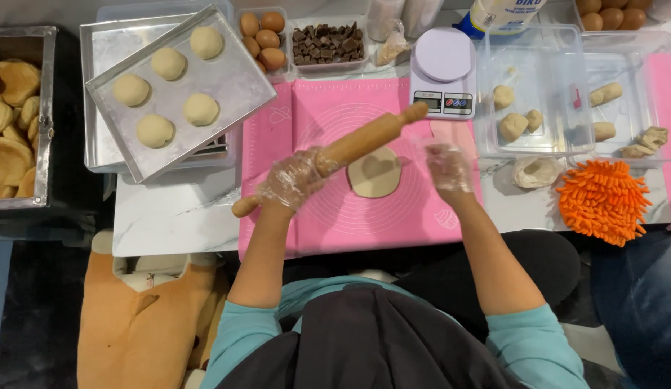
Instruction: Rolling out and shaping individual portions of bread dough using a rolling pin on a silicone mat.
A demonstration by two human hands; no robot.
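Nearest: teal sleeves and dark apron (379,338) at bottom centre.

Left hand (292,180), in clear plastic glove, closed around long wooden rolling pin (335,155); pin held at a slant, near end low left, far end raised toward right, above the dough.

Right hand (449,167), also gloved, fingers loosely spread, holding nothing, just right of flattened round disc of pale dough (376,172).

Dough disc flat at centre of pink silicone baking mat (328,223) with printed circles, spread on white marble-pattern table (170,223).

Right of mat: orange fuzzy chenille mitt (602,200); beside it, a pale dough lump (536,171).

Farther right: clear plastic containers (537,86) with several small dough pieces.

Farther centre: white digital kitchen scale (443,72), touching far edge of mat.

Farther left: tilted metal baking tray (180,86) with five round dough balls, stacked on a second tray.

Far edge: clear tub of brown eggs (263,36); next right, clear tub of chocolate chunks (328,43).

Far left: metal box of baked golden buns (11,122).
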